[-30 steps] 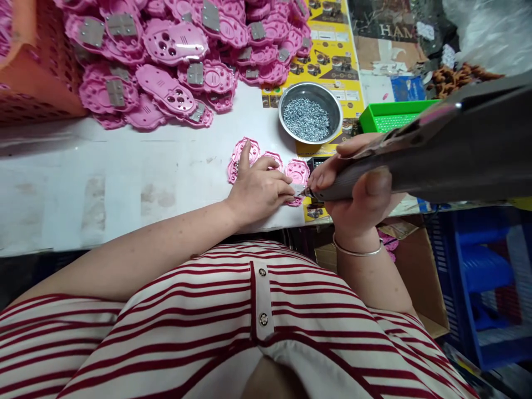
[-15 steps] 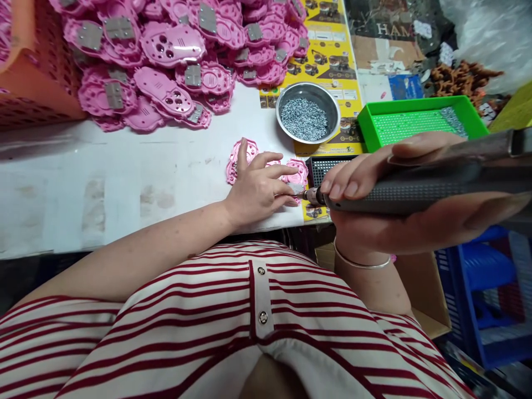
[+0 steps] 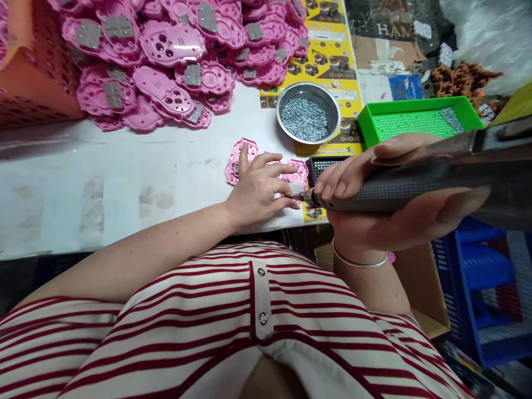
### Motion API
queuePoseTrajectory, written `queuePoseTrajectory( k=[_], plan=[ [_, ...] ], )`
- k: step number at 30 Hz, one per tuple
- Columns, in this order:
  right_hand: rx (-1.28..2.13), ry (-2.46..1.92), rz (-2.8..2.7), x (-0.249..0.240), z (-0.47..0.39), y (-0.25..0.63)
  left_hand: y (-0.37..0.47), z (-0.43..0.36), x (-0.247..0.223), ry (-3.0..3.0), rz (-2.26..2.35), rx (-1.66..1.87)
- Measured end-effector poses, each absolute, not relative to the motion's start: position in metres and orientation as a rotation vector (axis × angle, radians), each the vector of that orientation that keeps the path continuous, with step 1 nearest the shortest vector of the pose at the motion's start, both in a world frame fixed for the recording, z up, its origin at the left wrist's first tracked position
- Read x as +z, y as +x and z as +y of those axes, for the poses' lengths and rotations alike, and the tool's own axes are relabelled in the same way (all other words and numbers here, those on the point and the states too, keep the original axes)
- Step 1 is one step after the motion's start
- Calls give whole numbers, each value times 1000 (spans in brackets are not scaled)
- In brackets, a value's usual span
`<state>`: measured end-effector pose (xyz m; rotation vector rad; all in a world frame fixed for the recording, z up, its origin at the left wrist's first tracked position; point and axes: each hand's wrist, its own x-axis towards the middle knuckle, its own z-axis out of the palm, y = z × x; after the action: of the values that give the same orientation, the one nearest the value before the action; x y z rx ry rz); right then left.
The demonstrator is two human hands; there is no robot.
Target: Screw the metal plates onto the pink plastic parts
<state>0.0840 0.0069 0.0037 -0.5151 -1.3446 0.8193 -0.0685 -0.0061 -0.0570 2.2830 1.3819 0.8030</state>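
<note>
Head view: right hand (image 3: pixel 353 224) grips driver (image 3: pixel 382 194), bit (image 3: pixel 296 195) at right shell (image 3: pixel 297 170); left hand (image 3: pixel 258 191) fanned, can't tell if pinching. Likely screw-driving; next move needs steady, square pressure.

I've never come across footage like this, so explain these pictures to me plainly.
There is no machine arm: a person in a striped shirt works bare-handed. Every picture comes from one camera worn on the head, looking forward and down. The right hand grips a gray power screwdriver, its tip at a pink plastic shell. The left hand spreads over neighboring shells, close to that tip. Beyond, on the worktable, sit a metal bowl of what look like screws, a green tray, and heaped pink shells beside an orange basket.
</note>
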Motion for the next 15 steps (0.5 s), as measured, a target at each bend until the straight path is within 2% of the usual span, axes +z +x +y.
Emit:
queuePoseTrajectory(
  k=[15],
  plan=[
    [804,-371,-1333,-17,24,77,-67,-8,-51,2314,1512,595]
  ],
)
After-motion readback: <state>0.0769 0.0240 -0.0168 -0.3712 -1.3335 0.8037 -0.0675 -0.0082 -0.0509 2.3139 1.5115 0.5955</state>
